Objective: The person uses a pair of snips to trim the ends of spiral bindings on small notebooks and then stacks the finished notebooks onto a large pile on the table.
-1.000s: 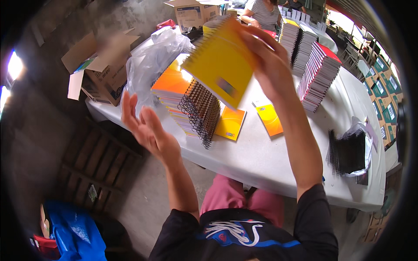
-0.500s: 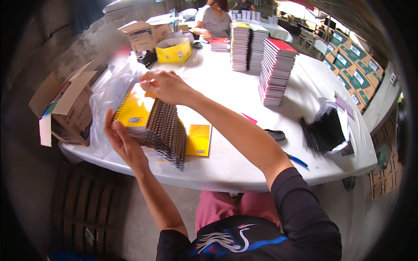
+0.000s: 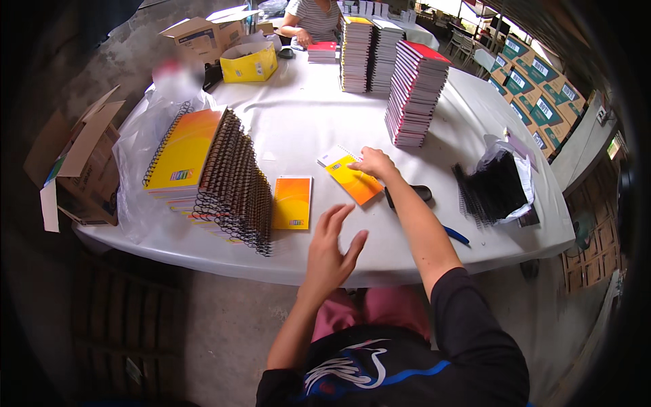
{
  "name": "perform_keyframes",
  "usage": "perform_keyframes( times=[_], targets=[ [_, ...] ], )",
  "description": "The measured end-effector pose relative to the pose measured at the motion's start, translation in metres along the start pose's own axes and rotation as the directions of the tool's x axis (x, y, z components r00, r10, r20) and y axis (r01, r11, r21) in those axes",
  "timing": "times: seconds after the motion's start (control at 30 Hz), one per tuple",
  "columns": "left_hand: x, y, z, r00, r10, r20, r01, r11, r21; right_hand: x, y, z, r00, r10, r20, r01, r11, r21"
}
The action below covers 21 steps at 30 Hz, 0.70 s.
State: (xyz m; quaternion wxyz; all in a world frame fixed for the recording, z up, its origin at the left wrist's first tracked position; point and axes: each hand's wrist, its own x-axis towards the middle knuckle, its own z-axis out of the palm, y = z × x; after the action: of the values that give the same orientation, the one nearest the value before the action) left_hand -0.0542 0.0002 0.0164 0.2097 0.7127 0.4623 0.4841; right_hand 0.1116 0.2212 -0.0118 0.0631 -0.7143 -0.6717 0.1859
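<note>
My right hand (image 3: 373, 163) rests its fingers on a small orange-yellow notebook stack (image 3: 351, 176) lying on the white table (image 3: 305, 115). A little lower, my left hand (image 3: 332, 247) hovers open above the table's near edge and holds nothing. Between them and to the left lies an orange cover sheet (image 3: 292, 202), flat on the table. Further left, a slanting pile of spiral-bound notebooks (image 3: 217, 178) has a yellow-orange cover on top. A black tool (image 3: 420, 195) lies just right of my right forearm.
Tall stacks of red-covered notebooks (image 3: 415, 91) and more stacks (image 3: 369, 44) stand at the back. A bag of black spiral coils (image 3: 496, 188) sits at right, with a blue pen (image 3: 456, 235) near the edge. Cardboard boxes (image 3: 78, 166) stand left. Another person (image 3: 313, 17) sits at the far end.
My right hand left the notebook pile and moved right onto the small notebook stack. My left hand came away from the pile toward the table's near edge.
</note>
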Motion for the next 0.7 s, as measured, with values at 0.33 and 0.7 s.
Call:
perform_keyframes(
  times=[0.33, 0.7],
  targets=[
    [0.071, -0.096, 0.091, 0.899, -0.391, 0.197, 0.213, 0.783, 0.584, 0.018, 0.009, 0.012, 0.999, -0.046, -0.006, 0.047, 0.990, 0.136],
    [0.072, -0.092, 0.101, 0.914, -0.375, 0.152, 0.220, 0.776, 0.590, -0.004, 0.065, -0.003, 0.998, -0.064, 0.007, 0.011, 0.282, 0.959]
  ],
)
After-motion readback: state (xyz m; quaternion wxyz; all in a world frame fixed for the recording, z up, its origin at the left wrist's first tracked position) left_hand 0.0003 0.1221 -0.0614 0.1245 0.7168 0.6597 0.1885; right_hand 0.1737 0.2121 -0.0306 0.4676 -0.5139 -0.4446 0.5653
